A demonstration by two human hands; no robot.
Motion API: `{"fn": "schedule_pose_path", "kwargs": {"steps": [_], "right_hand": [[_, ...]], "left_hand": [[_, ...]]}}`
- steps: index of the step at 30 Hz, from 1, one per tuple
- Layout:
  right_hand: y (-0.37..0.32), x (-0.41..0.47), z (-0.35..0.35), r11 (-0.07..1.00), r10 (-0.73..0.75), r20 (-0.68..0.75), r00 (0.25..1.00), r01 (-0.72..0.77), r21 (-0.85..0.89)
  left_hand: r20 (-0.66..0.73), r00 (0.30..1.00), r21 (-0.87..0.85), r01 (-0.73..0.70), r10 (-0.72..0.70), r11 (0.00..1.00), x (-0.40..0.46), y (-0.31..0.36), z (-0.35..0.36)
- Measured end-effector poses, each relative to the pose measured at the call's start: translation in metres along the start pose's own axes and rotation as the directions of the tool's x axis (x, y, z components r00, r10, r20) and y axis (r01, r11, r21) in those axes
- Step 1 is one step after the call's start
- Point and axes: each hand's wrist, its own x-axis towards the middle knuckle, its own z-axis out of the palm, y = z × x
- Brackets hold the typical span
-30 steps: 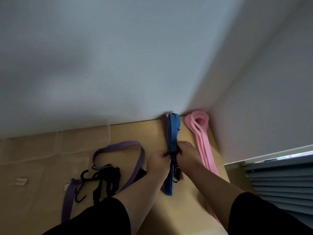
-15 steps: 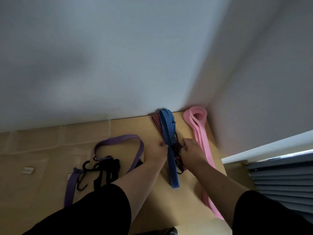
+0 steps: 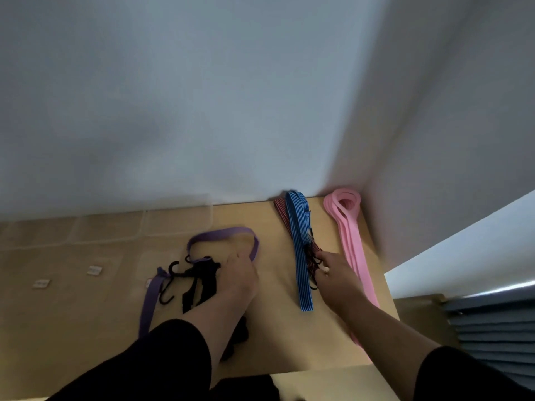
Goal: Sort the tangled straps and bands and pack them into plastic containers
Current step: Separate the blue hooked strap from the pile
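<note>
A person's left hand (image 3: 237, 273) reaches into the black hooked cords (image 3: 194, 280) tangled with a flat purple band (image 3: 223, 234) at the bench's (image 3: 86, 314) centre, its fingers hidden so its grip cannot be told, while the right hand (image 3: 330, 273) pinches the hooks where a ribbed blue striped strap (image 3: 299, 241) lies over a red striped strap (image 3: 282, 212) at two o'clock. A smooth, folded pink rubber band (image 3: 351, 244) lies straight along the three o'clock edge, beside the wall. Sorting looks partly done, with the black-and-purple tangle left; clear plastic containers (image 3: 110, 227) at ten o'clock appear unfilled.
</note>
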Motion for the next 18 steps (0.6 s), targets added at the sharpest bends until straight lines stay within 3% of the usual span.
{"fn": "schedule_pose_path", "kwargs": {"steps": [4,8,13,15,18], "right_hand": [[0.006,-0.024,0.002,0.999,-0.045,0.028,0.999,0.045,-0.017],[0.021,-0.039,0.001,0.999,-0.013,0.013,1.0,0.013,0.036],[0.025,-0.055,-0.004,0.999,-0.029,0.115,0.993,0.031,-0.02],[0.021,-0.061,-0.003,0.998,-0.052,0.143,0.988,0.056,-0.023],[0.008,-0.069,-0.003,0.998,-0.069,0.162,0.984,0.068,0.015]], "left_hand": [[-0.015,1.0,0.028,0.016,-0.016,0.999,0.0,-0.007,-0.002],[-0.095,0.993,-0.254,0.041,-0.068,0.966,0.004,-0.009,-0.017],[-0.248,0.968,-0.336,-0.048,-0.039,0.941,-0.005,-0.011,-0.052],[-0.279,0.959,-0.448,-0.085,-0.049,0.89,-0.012,-0.016,-0.065],[-0.278,0.957,-0.703,-0.142,-0.086,0.697,-0.018,-0.026,-0.088]]}}
